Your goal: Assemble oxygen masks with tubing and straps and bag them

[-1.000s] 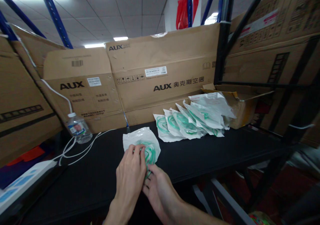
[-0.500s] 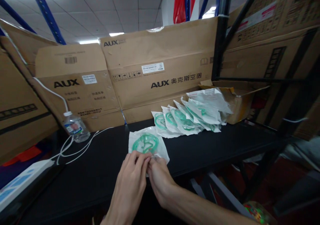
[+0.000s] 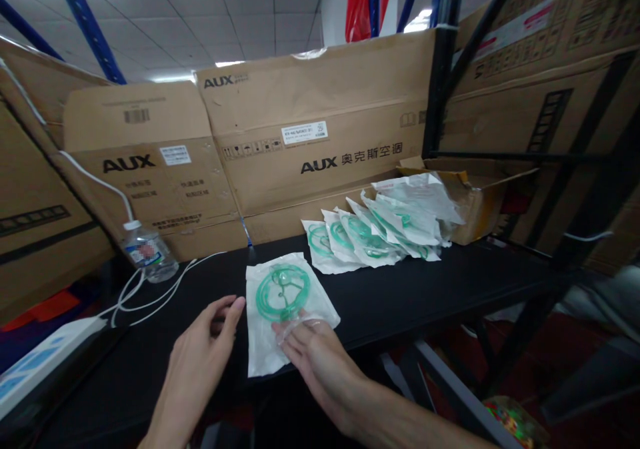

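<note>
A clear plastic bag with a green coiled tube (image 3: 283, 297) lies flat on the black table (image 3: 400, 296). My right hand (image 3: 313, 356) rests on the bag's near right corner, its fingertips slipped under the plastic film. My left hand (image 3: 200, 356) hovers just left of the bag with loosely spread fingers, holding nothing. A row of several similar bags with green tubes (image 3: 370, 236) leans overlapped further back on the table.
An open cardboard box (image 3: 480, 199) sits behind the row of bags. Large AUX cartons (image 3: 320, 136) wall off the back. A water bottle (image 3: 146, 252) and white cables (image 3: 150, 296) lie at left. Black rack posts (image 3: 440, 96) stand at right.
Both hands were pinched together at the bag's near edge. Now the bag lies flattened and longer toward me, my left hand has pulled away to the left and opened, and my right stays on it.
</note>
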`<act>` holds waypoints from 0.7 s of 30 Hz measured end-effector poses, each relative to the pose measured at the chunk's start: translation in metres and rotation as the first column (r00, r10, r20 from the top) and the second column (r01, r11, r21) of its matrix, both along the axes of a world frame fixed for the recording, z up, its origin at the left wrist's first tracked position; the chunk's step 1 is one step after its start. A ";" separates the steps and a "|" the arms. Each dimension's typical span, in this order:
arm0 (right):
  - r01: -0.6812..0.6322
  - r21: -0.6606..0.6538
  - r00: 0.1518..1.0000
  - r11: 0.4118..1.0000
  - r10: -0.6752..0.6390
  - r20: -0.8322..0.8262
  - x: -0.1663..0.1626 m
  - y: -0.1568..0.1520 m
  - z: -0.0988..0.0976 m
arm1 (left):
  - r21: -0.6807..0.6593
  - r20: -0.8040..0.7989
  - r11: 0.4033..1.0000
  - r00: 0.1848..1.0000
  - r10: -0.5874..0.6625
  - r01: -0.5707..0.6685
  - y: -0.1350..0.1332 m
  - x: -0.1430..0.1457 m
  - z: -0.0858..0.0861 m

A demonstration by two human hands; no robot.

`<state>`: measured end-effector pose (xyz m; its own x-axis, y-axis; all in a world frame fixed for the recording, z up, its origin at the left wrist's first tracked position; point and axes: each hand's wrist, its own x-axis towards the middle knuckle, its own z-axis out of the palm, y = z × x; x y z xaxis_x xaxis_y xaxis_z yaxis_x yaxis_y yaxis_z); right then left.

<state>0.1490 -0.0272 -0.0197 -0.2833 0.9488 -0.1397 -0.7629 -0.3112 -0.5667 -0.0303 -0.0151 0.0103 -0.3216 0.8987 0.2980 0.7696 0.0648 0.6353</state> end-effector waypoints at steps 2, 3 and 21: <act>-0.057 -0.037 0.995 0.998 0.060 0.080 0.016 -0.012 0.000 | -0.202 0.083 0.979 0.997 0.000 0.016 0.012 -0.016 -0.004; -0.128 -0.028 0.979 0.991 0.130 0.155 0.025 -0.017 0.001 | -0.276 0.127 0.959 0.991 -0.031 0.065 0.019 -0.020 -0.006; -0.641 0.690 -0.075 0.336 -0.922 0.379 0.060 0.075 0.005 | -0.267 0.292 0.957 0.956 -0.035 0.116 0.157 -0.019 0.009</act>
<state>0.2091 0.0479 -0.0152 -0.4802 0.6064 0.6338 0.6894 0.7077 -0.1548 -0.0493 0.1418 0.0191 -0.2835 0.9571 -0.0600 0.5715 0.2189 0.7909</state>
